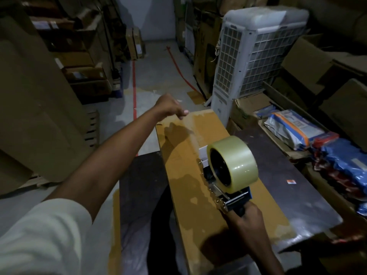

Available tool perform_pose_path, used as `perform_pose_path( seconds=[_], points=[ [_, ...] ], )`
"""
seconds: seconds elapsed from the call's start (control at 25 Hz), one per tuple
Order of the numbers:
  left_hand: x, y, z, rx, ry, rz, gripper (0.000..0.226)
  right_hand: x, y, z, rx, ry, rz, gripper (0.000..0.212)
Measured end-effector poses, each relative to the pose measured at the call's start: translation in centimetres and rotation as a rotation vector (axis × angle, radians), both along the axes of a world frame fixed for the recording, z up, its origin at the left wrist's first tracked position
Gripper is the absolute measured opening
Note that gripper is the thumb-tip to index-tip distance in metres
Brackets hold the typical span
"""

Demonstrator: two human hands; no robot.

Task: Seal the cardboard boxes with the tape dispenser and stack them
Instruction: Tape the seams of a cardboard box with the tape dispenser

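Here we go, I'm looking down on a long, flat brown cardboard box [186,187] lying lengthways on a dark tabletop [288,185]. My right hand [248,221] is wrapped tight round the handle of the blue-and-metal tape dispenser [230,195], which sits on the box's top about halfway along, its fat roll of clear tape [236,161] standing up. A pale strip of tape [191,133] runs from the dispenser to the far end. My left hand [168,108] is out at that far edge, fingers bent down behind it, and I can't tell what they're clamping. White grilled air cooler [254,56] beyond, blue and red packets [321,147] to the right.
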State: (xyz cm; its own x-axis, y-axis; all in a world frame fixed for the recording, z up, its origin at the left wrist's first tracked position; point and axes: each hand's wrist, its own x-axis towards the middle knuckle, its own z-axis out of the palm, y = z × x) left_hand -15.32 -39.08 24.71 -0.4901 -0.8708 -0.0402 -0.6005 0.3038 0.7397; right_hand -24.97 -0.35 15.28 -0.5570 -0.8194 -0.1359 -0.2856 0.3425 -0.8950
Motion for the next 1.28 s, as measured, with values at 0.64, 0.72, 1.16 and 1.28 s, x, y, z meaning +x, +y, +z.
perform_pose_path(
  seconds=[0.64, 0.72, 1.16, 1.28],
  points=[
    [-5.2, -13.6, -8.1, -0.09, -0.18, 0.129, 0.019, -3.4, -15.6, -1.6, 0.052, -0.115, 0.017, 0.033],
    [-5.3, -14.3, -9.2, -0.083, -0.204, 0.127, 0.021, -3.4, -15.9, -1.5, 0.054, -0.14, 0.031, 0.027],
    [-5.8, -16.2, -13.3, 0.129, -0.257, 0.164, 0.037, -3.2, -16.6, -1.6, 0.12, -0.132, 0.05, 0.009],
    [-5.7, -16.0, -13.5, 0.269, -0.256, 0.281, 0.065, -3.2, -16.6, -1.9, 0.151, -0.111, 0.039, 0.007]
  ],
)
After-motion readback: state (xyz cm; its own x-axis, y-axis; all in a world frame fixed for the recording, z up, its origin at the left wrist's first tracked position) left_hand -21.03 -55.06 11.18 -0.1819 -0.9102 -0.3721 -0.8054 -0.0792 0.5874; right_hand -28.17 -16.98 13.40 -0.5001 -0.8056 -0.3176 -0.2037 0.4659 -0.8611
